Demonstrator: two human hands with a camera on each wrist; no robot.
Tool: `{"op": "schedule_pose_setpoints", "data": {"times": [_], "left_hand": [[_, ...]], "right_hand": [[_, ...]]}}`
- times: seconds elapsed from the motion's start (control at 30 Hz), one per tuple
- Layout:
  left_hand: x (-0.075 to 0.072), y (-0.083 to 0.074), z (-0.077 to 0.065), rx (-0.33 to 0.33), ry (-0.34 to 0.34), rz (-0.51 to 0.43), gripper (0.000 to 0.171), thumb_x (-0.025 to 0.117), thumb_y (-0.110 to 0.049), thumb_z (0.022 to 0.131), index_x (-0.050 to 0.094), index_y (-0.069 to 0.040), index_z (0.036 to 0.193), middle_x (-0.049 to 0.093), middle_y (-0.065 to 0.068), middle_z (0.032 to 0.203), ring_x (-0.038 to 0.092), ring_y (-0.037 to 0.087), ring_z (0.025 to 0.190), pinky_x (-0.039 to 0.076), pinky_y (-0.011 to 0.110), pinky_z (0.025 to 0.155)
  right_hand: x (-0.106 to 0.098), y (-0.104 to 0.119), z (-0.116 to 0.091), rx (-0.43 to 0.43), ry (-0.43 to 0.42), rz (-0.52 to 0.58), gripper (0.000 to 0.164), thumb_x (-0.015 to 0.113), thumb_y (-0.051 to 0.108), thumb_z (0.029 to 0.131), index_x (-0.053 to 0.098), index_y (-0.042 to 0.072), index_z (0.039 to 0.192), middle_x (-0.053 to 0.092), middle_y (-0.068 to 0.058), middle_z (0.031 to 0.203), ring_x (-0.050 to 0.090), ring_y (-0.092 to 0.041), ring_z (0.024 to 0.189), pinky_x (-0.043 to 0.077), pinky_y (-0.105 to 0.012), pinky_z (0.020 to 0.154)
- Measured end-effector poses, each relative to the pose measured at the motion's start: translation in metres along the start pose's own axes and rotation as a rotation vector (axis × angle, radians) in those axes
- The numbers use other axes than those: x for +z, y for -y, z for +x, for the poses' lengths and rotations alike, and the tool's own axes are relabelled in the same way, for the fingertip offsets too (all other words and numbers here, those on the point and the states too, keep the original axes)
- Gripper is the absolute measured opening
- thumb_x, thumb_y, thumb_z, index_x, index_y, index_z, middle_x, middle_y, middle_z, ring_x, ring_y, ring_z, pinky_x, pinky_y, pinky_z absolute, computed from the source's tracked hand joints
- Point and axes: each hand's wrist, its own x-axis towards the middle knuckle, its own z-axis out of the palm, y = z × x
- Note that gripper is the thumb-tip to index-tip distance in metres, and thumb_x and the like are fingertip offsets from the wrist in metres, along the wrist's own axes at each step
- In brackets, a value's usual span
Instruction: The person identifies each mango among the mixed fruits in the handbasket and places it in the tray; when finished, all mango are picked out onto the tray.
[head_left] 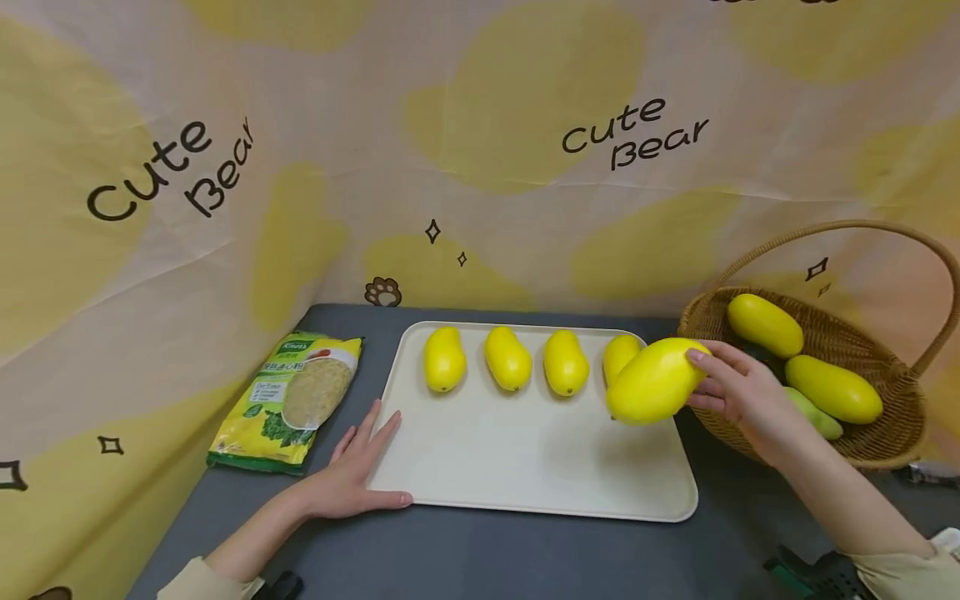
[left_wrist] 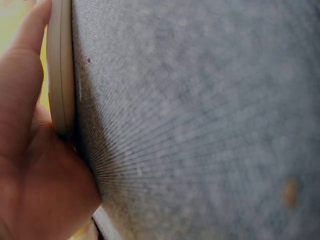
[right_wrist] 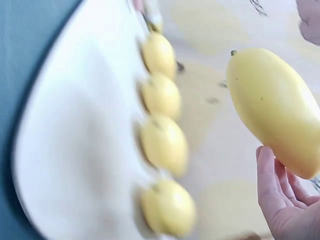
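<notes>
Holding one fruit (head_left: pixel 651 383) — four others (head_left: pixel 507 358) on tray (head_left: pixel 510 458)

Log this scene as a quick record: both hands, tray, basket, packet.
Right hand: holds a yellow mango-like fruit above the tray
Left hand: touches the tray's near left corner
Tray: cream, four similar yellow fruits lined up along the far side
Basket: wicker, right of tray; two yellow fruits and a green one visible
Packet: Knorr, left of tray
</notes>
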Motion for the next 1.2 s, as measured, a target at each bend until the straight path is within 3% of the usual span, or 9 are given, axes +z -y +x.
{"op": "schedule_pose_setpoints", "data": {"times": [0.17, 0.27, 0.43, 0.83, 1.07, 1.2], "left_hand": [[-0.001, 0.001, 0.004, -0.013, 0.019, -0.014, 0.117, 0.072, -0.06, 0.079, 0.003, -0.005, 0.156, -0.015, 0.019, 0.16, 0.0, 0.037, 0.146, -0.003, 0.06, 0.111], [-0.003, 0.002, 0.005, -0.029, 0.032, -0.029, 0.124, 0.074, -0.06, 0.077, -0.002, -0.002, 0.155, -0.016, 0.017, 0.16, -0.002, 0.035, 0.147, -0.004, 0.058, 0.112], [-0.006, 0.003, 0.006, -0.03, 0.049, -0.052, 0.13, 0.077, -0.06, 0.073, -0.006, -0.001, 0.154, -0.018, 0.015, 0.16, -0.006, 0.033, 0.147, -0.005, 0.057, 0.112], [-0.008, 0.004, 0.002, -0.001, 0.036, -0.07, 0.131, 0.079, -0.058, 0.071, -0.003, 0.001, 0.154, -0.016, 0.017, 0.16, -0.005, 0.033, 0.147, -0.005, 0.058, 0.112], [-0.008, 0.005, 0.001, -0.002, 0.04, -0.08, 0.13, 0.08, -0.055, 0.072, -0.003, 0.001, 0.154, -0.016, 0.016, 0.161, -0.005, 0.033, 0.147, -0.005, 0.058, 0.112], [-0.007, 0.006, 0.002, -0.01, 0.045, -0.074, 0.13, 0.08, -0.055, 0.072, -0.004, -0.001, 0.155, -0.017, 0.015, 0.161, -0.005, 0.034, 0.147, -0.006, 0.059, 0.112]], "right_hand": [[0.045, -0.019, 0.013, 0.119, 0.026, -0.121, 0.06, 0.05, 0.037, 0.102, 0.035, -0.006, 0.141, 0.057, -0.008, 0.117, 0.066, -0.015, 0.094, 0.055, -0.03, 0.082], [0.072, -0.032, 0.024, 0.172, 0.046, -0.108, 0.064, 0.054, 0.039, 0.1, 0.037, -0.006, 0.142, 0.054, -0.017, 0.124, 0.065, -0.019, 0.094, 0.055, -0.034, 0.084], [0.115, -0.051, 0.042, 0.225, 0.08, -0.082, 0.063, 0.06, 0.039, 0.096, 0.043, -0.005, 0.138, 0.056, -0.017, 0.122, 0.062, -0.021, 0.088, 0.055, -0.036, 0.084], [0.197, -0.074, 0.075, 0.21, 0.137, -0.163, 0.048, 0.07, 0.043, 0.089, 0.061, 0.002, 0.112, 0.064, -0.006, 0.089, 0.06, -0.018, 0.07, 0.055, -0.032, 0.069], [0.226, -0.078, 0.086, 0.164, 0.178, -0.256, 0.047, 0.07, 0.049, 0.086, 0.064, 0.006, 0.105, 0.062, -0.004, 0.081, 0.057, -0.019, 0.068, 0.051, -0.028, 0.063], [0.237, -0.077, 0.089, 0.16, 0.2, -0.249, 0.046, 0.072, 0.049, 0.085, 0.064, 0.006, 0.101, 0.062, -0.004, 0.081, 0.058, -0.018, 0.066, 0.052, -0.027, 0.061]]}}
